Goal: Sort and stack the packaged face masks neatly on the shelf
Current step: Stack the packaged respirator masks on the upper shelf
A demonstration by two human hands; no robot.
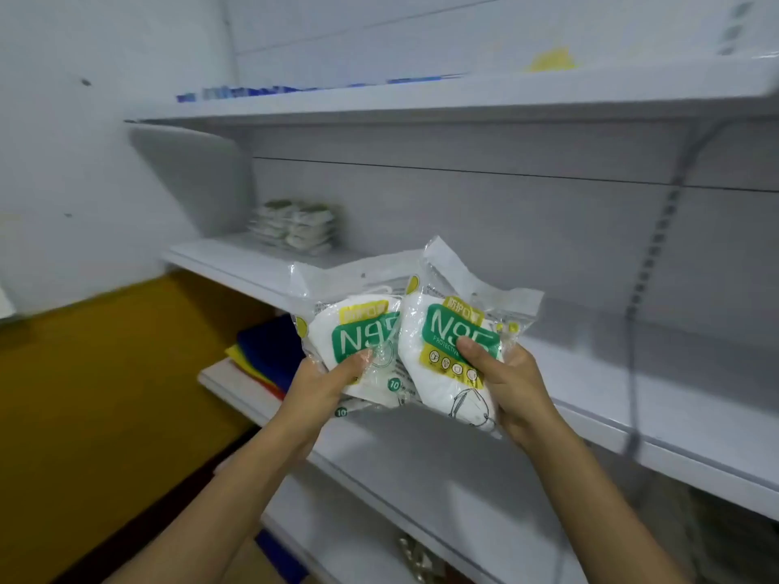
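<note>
Left hand (324, 381) grips the left N95 pack (358, 330), right hand (512, 383) the right N95 pack (453, 326), edges overlapping before the open front of the middle shelf (598, 385). Two pack stacks (293, 225) sit at its far end.

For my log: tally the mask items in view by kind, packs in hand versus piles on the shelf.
N95 packs held, label showing: 2 (left pack, right pack); another may hide under the left.
Piles on the shelf: 2 (left pile, right pile), contents blurred.
Total: 4.
</note>
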